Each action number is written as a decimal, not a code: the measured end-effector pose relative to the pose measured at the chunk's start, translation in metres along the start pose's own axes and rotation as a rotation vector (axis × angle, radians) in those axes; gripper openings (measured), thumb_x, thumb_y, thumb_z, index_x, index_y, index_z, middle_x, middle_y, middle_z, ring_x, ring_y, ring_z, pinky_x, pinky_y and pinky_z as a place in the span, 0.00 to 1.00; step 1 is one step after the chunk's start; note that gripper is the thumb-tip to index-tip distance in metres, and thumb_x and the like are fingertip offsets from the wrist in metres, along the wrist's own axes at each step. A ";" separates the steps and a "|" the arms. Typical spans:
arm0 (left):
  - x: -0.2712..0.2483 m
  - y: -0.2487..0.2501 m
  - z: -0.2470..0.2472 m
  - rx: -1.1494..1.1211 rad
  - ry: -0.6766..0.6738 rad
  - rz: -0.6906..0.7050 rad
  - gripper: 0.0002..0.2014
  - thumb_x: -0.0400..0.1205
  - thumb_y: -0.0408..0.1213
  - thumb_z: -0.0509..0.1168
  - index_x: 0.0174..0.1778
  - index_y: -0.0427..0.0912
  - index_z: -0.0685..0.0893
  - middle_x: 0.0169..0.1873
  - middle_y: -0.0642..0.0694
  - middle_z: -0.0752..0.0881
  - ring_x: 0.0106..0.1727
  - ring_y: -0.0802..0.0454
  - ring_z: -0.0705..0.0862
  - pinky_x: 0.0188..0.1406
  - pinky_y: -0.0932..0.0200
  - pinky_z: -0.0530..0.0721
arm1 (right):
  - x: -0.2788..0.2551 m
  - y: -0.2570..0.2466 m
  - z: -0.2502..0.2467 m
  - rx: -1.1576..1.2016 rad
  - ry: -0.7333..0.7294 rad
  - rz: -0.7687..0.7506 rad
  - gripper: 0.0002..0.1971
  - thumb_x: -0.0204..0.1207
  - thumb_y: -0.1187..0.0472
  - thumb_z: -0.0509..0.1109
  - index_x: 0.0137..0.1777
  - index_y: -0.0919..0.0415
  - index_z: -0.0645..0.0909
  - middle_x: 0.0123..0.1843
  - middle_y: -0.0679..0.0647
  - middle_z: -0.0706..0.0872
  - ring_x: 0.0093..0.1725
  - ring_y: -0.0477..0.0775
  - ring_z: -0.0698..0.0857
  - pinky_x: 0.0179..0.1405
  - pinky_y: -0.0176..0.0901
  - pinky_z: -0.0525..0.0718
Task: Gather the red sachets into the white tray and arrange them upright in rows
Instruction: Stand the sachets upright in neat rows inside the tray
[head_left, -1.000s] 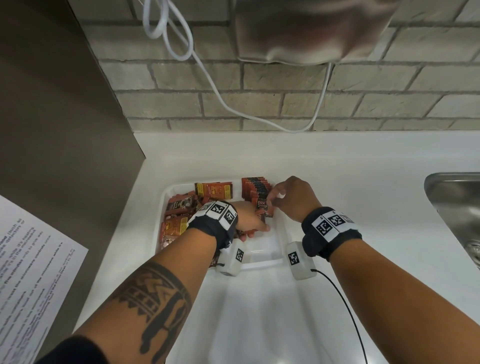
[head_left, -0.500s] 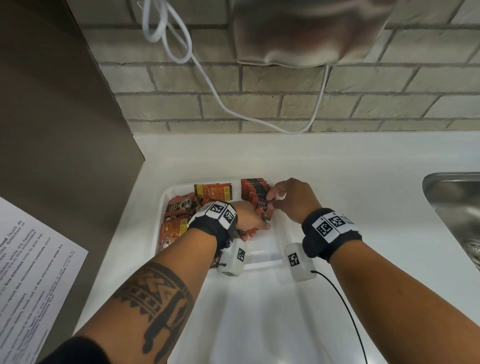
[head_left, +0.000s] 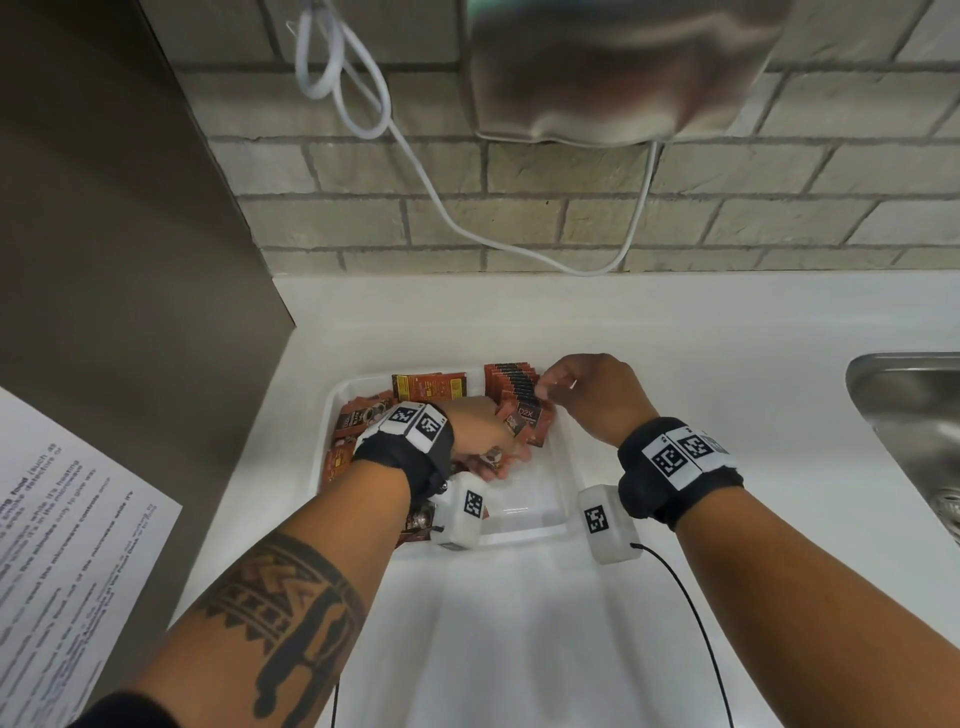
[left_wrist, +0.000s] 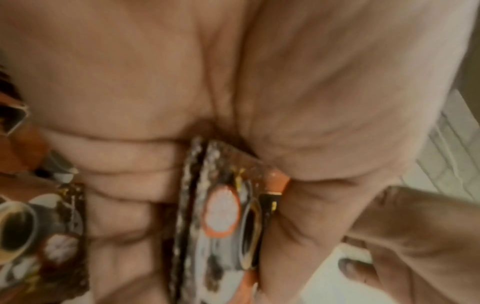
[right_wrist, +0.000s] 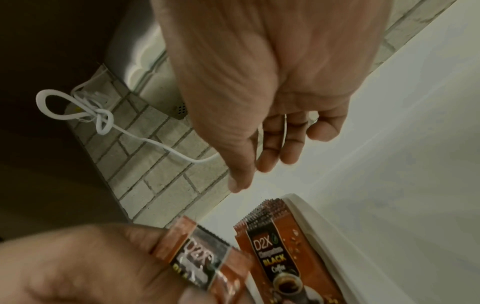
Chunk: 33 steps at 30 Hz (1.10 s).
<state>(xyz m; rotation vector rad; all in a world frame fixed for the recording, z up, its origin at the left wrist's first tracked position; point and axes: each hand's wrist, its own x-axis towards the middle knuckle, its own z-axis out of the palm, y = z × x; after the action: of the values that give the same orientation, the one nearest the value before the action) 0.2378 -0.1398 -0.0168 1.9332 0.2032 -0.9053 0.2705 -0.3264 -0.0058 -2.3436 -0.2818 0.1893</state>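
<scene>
The white tray (head_left: 524, 531) sits on the counter against the left panel. At its back right, a row of red sachets (head_left: 511, 382) stands upright along the tray wall (right_wrist: 319, 226); the front sachet of that row (right_wrist: 275, 253) reads D2X Black Coffee. My left hand (head_left: 498, 447) is over the tray's middle and grips a few sachets (left_wrist: 223, 214) between fingers and thumb (right_wrist: 197, 255). My right hand (head_left: 548, 392) hovers just above the row, fingers (right_wrist: 270, 152) loosely hanging, holding nothing. Loose sachets (head_left: 358, 415) lie in the tray's left half.
A steel sink (head_left: 909, 415) is set in the counter at the right. A printed sheet (head_left: 62, 545) hangs on the brown panel (head_left: 104, 260) at the left. A white cable (head_left: 415, 156) loops down the brick wall from a metal unit (head_left: 613, 67).
My right hand has lifted a little off the top of the upright row and its fingers have loosened. The left hand stays in place with its sachets.
</scene>
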 end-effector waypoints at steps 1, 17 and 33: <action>-0.002 -0.001 -0.003 -0.094 0.004 0.036 0.15 0.82 0.32 0.73 0.63 0.30 0.86 0.59 0.33 0.89 0.50 0.44 0.90 0.46 0.55 0.92 | -0.001 -0.001 -0.001 0.043 -0.042 0.004 0.03 0.76 0.52 0.77 0.45 0.49 0.90 0.42 0.43 0.90 0.43 0.42 0.85 0.36 0.26 0.74; -0.006 -0.007 -0.013 0.152 0.060 -0.206 0.09 0.85 0.40 0.69 0.49 0.36 0.85 0.35 0.44 0.84 0.29 0.52 0.79 0.24 0.64 0.74 | 0.001 -0.007 -0.007 0.010 0.026 0.029 0.07 0.78 0.57 0.76 0.38 0.48 0.87 0.35 0.38 0.86 0.38 0.37 0.83 0.32 0.19 0.72; 0.030 -0.007 0.019 0.197 -0.013 -0.064 0.18 0.83 0.45 0.71 0.63 0.36 0.85 0.33 0.49 0.89 0.29 0.51 0.82 0.26 0.60 0.74 | -0.005 -0.005 0.018 -0.062 -0.008 0.026 0.08 0.74 0.65 0.73 0.40 0.54 0.92 0.44 0.51 0.90 0.48 0.49 0.86 0.39 0.33 0.78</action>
<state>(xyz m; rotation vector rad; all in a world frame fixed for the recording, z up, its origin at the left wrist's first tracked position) 0.2466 -0.1581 -0.0468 2.1118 0.1743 -1.0122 0.2608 -0.3127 -0.0146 -2.4095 -0.2653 0.2054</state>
